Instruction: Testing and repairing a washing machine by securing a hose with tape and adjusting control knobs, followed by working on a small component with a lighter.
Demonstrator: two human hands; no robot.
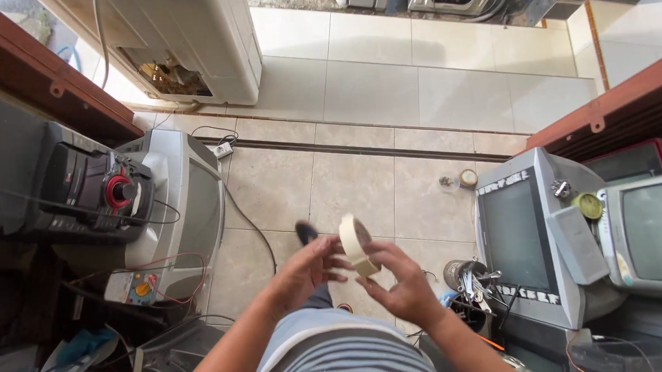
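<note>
floor tiles [361, 185] open ahead | flanks blocked — left television [187, 207], right television [530, 237]

You've got a grey CRT television [530, 237] on the right, a second set [649, 228] just beside it. Left: another silver television [187, 207] with a black stereo [86, 193] touching it. A white appliance [191, 43] stands at the tiled floor's [386, 87] far-left edge; a tool cup [465, 277] sits near the right television.
</note>
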